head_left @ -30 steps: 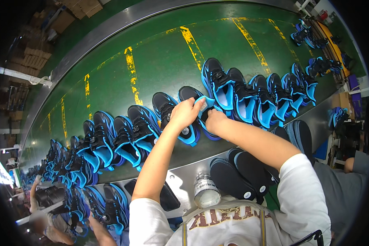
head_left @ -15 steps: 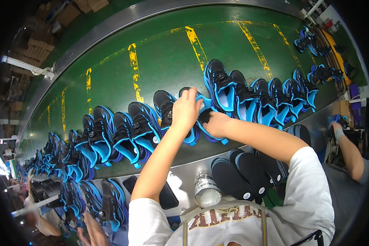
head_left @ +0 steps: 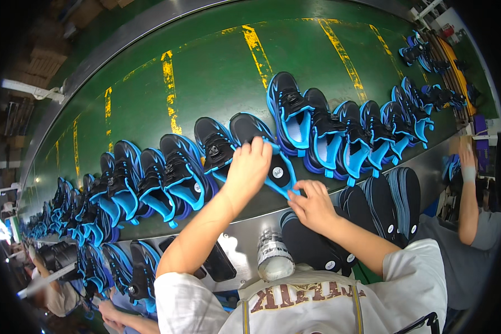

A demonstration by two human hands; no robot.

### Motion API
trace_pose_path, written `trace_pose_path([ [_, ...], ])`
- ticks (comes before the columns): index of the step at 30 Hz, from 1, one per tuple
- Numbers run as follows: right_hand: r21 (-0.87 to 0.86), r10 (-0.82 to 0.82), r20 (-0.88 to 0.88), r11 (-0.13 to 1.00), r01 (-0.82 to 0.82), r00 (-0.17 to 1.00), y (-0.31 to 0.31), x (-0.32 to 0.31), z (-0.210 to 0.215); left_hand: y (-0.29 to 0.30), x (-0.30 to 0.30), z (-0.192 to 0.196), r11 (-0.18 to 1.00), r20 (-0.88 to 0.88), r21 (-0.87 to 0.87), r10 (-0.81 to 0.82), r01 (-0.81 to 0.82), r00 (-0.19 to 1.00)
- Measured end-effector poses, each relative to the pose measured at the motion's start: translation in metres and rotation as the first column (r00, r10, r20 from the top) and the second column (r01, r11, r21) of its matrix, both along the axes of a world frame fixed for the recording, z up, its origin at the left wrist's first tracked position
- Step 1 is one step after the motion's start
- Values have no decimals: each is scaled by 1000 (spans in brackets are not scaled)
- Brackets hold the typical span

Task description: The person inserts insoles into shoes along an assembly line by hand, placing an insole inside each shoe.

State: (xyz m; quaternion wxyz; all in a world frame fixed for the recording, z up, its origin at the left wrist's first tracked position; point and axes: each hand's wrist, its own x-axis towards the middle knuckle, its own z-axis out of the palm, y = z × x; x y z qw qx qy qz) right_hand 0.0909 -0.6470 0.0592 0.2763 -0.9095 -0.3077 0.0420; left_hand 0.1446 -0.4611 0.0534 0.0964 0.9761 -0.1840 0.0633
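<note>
Both hands are on one black sneaker [head_left: 249, 126] with blue lining, its toe pointing away from me. My left hand [head_left: 251, 167] has its fingers closed over the tongue and the near side of the opening. My right hand [head_left: 315, 205] pinches the blue heel edge between thumb and fingers. Inside the shoe lies a black insole [head_left: 279, 173] with a round white sticker at its heel. Close on the left stands another sneaker [head_left: 212, 145], partly hidden by my left hand. A sneaker [head_left: 287, 106] sits just right and farther back.
The green belt [head_left: 206, 83] with yellow stripes carries a long row of similar sneakers. On the metal ledge are stacked black insoles [head_left: 309, 239], a clear jar [head_left: 274, 259] and a dark phone [head_left: 221, 263]. Co-workers' arms [head_left: 468, 189] show at both sides.
My right hand has come out of the shoe and back to its heel edge. The insole's sticker now shows inside. The belt's stripes and most sneakers appear shifted slightly left.
</note>
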Motion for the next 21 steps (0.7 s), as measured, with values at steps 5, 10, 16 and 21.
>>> trace_pose_path([
  [5,-16,-32,-90,999,30,995,-12,-9,0,-9,-14,12,986,103,125,-121,108,987],
  [10,89,-178,35,981,174,983,-11,0,19,11,12,-16,952,89,305,-27,-2,996],
  [16,-85,-779,293,557,826,555,-134,47,-9,0,9,-22,883,129,467,-115,42,985],
  [21,-537,-931,48,281,796,361,-166,93,-18,3,17,-4,890,-63,429,-143,156,988],
])
